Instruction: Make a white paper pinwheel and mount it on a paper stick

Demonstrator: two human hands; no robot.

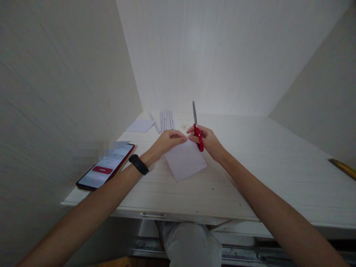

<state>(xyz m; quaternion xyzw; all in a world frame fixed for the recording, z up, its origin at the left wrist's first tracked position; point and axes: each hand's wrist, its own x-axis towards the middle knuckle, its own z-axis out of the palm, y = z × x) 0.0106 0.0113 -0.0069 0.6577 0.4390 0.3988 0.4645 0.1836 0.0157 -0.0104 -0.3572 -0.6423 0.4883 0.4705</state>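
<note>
Already, from the head view, we had a start behind us: beyond our hands, at the back of the counter [250, 178], lay a row of narrow paper strips [166, 120], a further sheet [140, 125] off to their left, and a few tiny scraps [184, 126] just ahead of the grip. Our right hand [208, 141] was clenched around the red handles of the scissors [197, 129], blades closed as far as we could tell and pointing up and away from us. Our left hand [167, 142] pinched the far edge of a white sheet of paper [185, 160], fingertips touching the right hand's; the sheet lay flat on the counter just below both hands, toward us. We judged that sheet uncut, with no slit visible in it, so the cutting of this piece seemed yet to begin. Well to the left of the grip, past a black wristband [138, 164], a phone [107, 171] lay face up with its screen lit. Far right, a yellowish stick [343, 168] touched the counter's edge.
</note>
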